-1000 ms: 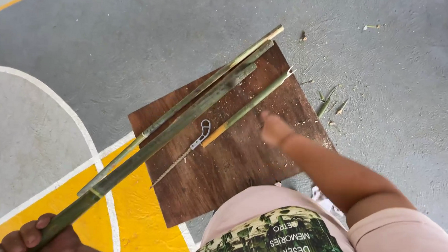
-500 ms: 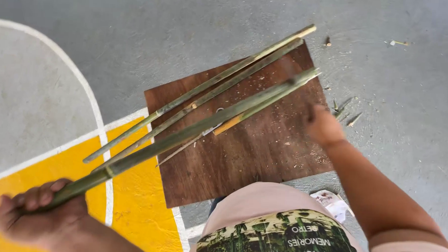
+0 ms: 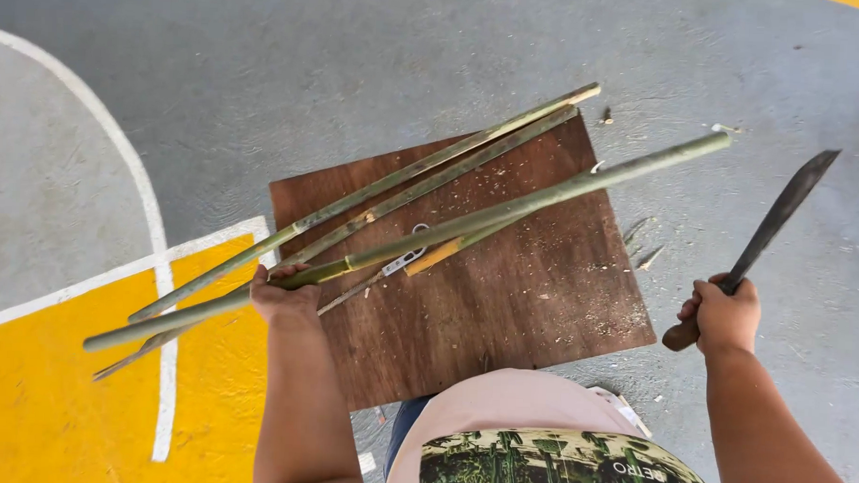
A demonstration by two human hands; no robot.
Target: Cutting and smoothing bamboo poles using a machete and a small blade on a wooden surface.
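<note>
Two hands are busy over a brown wooden board [image 3: 503, 311] lying on the grey floor [image 3: 264, 64]. The left hand [image 3: 283, 295] is wrapped tight around a long green bamboo pole [image 3: 507, 208]. The pole sticks out past both sides of those fingers: a short end points back over the yellow floor patch [image 3: 53, 390], and the long end reaches up across the board and past its far edge. The right hand [image 3: 724, 314] is clenched around the brown handle of a big knife [image 3: 768, 230]. Its dark blade points up and away from the fingers, well apart from the pole. Just beyond the left fingers, two thinner bamboo strips [image 3: 422, 179] lie flat across the board. A small metal tool [image 3: 402, 260] and a shorter bamboo piece with a yellow end [image 3: 448, 252] rest on the board under the pole. Little wood chips [image 3: 643, 249] lie between the board and the knife hand.
</note>
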